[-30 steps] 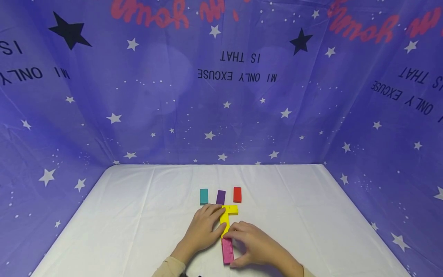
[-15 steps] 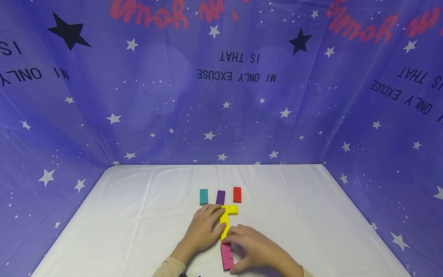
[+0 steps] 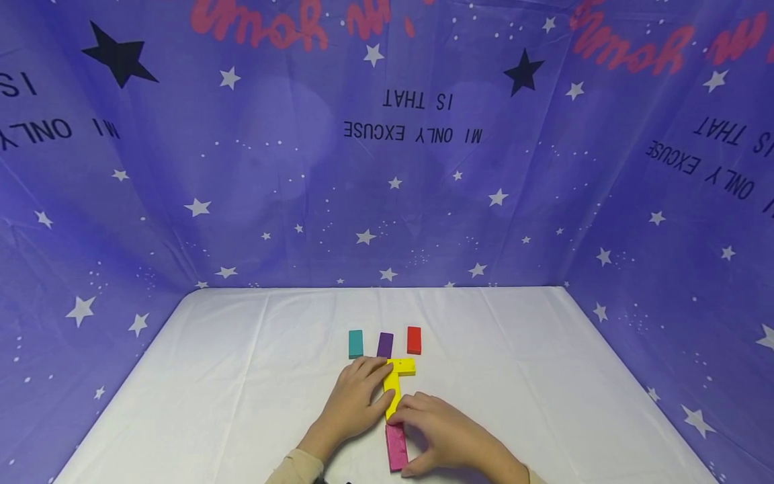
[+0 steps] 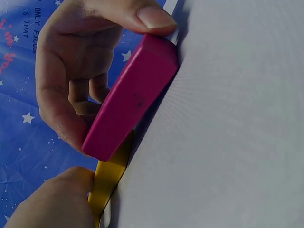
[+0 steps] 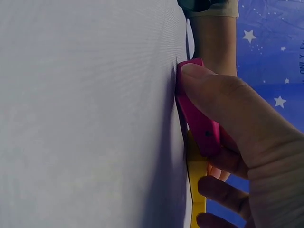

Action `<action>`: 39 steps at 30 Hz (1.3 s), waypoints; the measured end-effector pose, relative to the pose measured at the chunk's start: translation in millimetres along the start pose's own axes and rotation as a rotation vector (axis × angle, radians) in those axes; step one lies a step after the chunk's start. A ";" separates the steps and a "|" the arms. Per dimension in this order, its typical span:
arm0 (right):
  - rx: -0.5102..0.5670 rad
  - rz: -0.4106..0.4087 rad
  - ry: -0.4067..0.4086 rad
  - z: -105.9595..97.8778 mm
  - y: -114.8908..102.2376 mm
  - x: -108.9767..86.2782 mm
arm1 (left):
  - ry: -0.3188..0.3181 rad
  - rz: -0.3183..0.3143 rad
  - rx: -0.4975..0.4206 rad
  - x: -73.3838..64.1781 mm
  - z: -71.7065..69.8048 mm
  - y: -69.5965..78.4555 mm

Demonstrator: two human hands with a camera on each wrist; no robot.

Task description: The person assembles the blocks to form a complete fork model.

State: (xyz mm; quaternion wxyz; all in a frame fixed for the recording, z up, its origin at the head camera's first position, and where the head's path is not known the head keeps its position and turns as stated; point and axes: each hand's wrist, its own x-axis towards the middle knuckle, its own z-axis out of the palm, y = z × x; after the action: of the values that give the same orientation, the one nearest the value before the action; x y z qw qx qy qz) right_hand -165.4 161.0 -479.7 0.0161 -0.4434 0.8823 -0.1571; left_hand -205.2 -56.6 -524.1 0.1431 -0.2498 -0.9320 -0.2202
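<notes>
On the white table (image 3: 242,390), in the head view, the left hand (image 3: 353,396) rests with fingers spread over a yellow block (image 3: 392,382) and the near end of its partner; that crosswise yellow block (image 3: 405,366) lies at the far end of the first, its left portion hidden by the fingers; the right hand (image 3: 444,430) pinches a pink block (image 3: 396,448) end to end, thumb at the near end, index finger at the far end; the pink block is in line with the first yellow block, on its near side; beyond the hands stand a teal block (image 3: 355,343), a purple block (image 3: 385,345) and a red block (image 3: 414,340), spaced apart in a row; a purple backdrop (image 3: 302,222) with stars and lettering encloses the table.

In the left wrist view, the pink block is tilted, its thumb end lower; a dark mark shows on its side; contact with the yellow cannot be told.

In the right wrist view, the same pinch is seen, the remaining right fingers apart beside the yellow; a beige sleeve (image 5: 225,9) shows behind.
</notes>
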 end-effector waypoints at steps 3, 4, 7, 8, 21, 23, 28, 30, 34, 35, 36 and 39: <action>0.026 0.029 -0.021 0.9 0.5 0.6 | -0.007 -0.003 0.005 0.0 -0.1 0.0; 0.033 0.038 -0.027 1.2 0.6 0.8 | -0.009 -0.004 0.007 -0.1 -0.2 0.0; 0.041 0.051 -0.034 2.6 1.2 1.1 | -0.011 -0.005 0.013 -0.3 -0.4 0.0; 0.039 0.049 -0.032 3.0 1.5 1.2 | -0.011 -0.006 0.013 -0.3 -0.5 0.1; 0.052 0.078 -0.056 3.0 1.5 3.3 | -0.039 -0.030 -0.008 0.7 -3.6 2.4; 0.054 0.077 -0.054 2.8 1.3 3.2 | -0.040 -0.031 -0.008 0.4 -3.6 2.6; 0.062 0.077 -0.056 2.3 1.8 3.0 | -0.042 -0.033 -0.008 0.4 -3.4 2.4; 0.069 0.081 -0.061 2.2 1.9 2.9 | -0.039 -0.030 -0.008 0.4 -3.2 2.2; 0.076 0.079 -0.061 2.3 1.7 2.8 | -0.032 -0.025 -0.008 0.4 -2.9 1.8; 0.075 0.078 -0.060 2.2 1.8 2.9 | -0.031 -0.024 -0.008 0.4 -2.9 1.8; 0.074 0.077 -0.059 2.2 1.7 2.9 | -0.031 -0.023 -0.009 0.4 -2.9 1.7; 0.066 0.071 -0.055 2.2 1.4 3.1 | -0.030 -0.021 -0.007 0.3 -2.6 1.5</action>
State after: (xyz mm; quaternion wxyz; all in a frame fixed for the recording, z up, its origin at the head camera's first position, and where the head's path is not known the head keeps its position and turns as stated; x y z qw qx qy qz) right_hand -168.1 158.9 -481.9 0.0605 -0.4154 0.8909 -0.1732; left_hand -204.3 -56.5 -521.2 0.1260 -0.2437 -0.9358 -0.2212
